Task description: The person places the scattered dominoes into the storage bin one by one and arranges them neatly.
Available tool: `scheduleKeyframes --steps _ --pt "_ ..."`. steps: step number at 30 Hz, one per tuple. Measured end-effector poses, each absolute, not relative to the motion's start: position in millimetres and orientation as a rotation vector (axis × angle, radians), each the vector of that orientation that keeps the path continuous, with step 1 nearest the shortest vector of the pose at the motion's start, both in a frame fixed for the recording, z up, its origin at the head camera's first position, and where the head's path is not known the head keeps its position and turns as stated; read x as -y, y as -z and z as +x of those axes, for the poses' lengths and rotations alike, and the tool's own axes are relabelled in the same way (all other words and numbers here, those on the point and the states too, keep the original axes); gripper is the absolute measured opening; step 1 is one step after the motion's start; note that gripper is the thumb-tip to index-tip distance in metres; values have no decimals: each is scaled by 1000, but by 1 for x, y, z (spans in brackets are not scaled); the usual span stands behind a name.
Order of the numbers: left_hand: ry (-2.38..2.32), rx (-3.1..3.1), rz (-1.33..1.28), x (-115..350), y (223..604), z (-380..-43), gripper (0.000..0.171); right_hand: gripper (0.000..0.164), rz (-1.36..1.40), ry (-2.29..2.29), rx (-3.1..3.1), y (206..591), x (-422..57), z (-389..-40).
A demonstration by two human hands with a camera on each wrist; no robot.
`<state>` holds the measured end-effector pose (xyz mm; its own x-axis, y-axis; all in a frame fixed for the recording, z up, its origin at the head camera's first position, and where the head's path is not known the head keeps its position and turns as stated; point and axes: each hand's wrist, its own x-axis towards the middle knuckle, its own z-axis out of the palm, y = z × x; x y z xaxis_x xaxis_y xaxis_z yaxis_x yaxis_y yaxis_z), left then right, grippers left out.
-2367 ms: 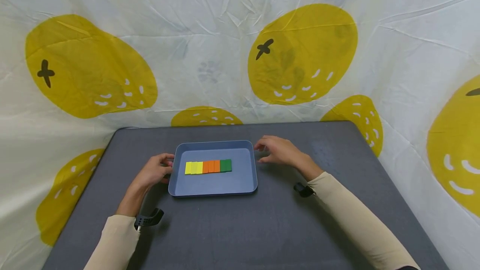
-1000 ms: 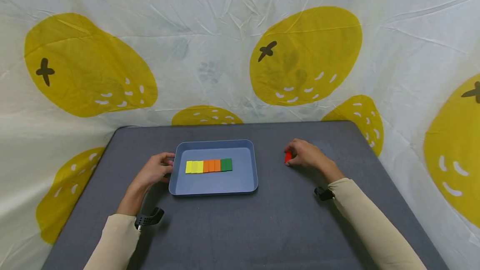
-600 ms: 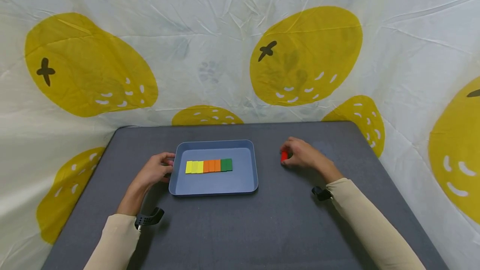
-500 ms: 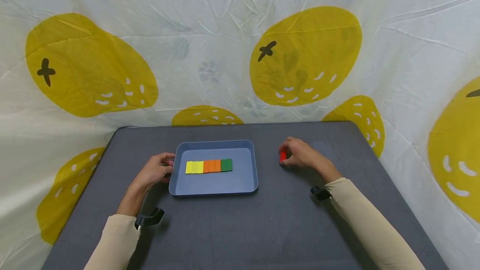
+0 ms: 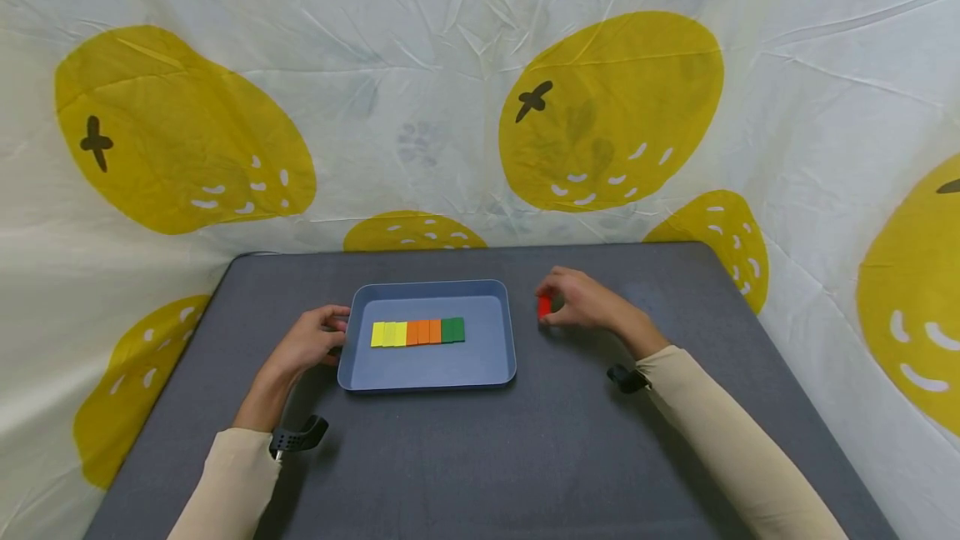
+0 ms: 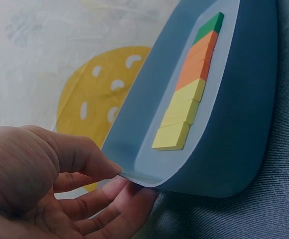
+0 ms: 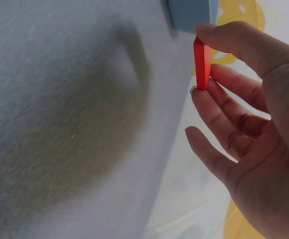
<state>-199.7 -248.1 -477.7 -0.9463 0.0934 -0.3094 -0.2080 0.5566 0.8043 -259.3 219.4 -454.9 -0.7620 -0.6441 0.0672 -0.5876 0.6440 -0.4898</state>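
Observation:
My right hand (image 5: 585, 302) pinches a red rectangular block (image 7: 201, 64) by its ends, thumb against one end and fingertips at the other. It is over the table, a short way right of a blue-grey tray (image 5: 427, 373). At the tray's left side, my left hand (image 5: 303, 342) grips the rim between thumb and fingers, seen closely in the left wrist view. Inside the tray lies a row of flat blocks: three yellow blocks (image 6: 173, 135) at the left, three orange blocks (image 6: 194, 62) in the middle, and two green blocks (image 5: 452, 330) at the right.
The tray rests on a dark grey table (image 5: 480, 465). Behind and beside it hangs a white curtain (image 5: 420, 65) printed with large yellow fruit. Both wrists wear black straps, the left strap (image 5: 298, 436) hanging close over the table.
My right hand left the tray's right side, took hold of the red block farther right, and has since moved back left toward the tray with it. The left hand and tray stay put.

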Motion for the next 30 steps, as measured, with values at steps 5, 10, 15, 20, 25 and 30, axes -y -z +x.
scheduleKeyframes --steps 5,10,15,20,25,30 --pt "-1353 -2472 -84 249 478 -200 53 42 -1031 740 -2717 450 -207 -262" --pt "-1352 -2470 -81 249 477 -200 53 44 -1027 709 -2692 444 -193 -264" --pt "-1353 -2468 -85 249 476 -201 53 42 -1039 682 -2668 438 -180 -265" --pt "-1349 -2468 -94 248 475 -202 53 43 -1076 640 -2653 433 -165 -266" --pt "-1342 -2472 -96 248 475 -201 52 40 -1070 600 -2639 430 -151 -268" --pt "-1342 -2476 -97 248 474 -200 53 43 -1065 542 -2621 432 -138 -271"
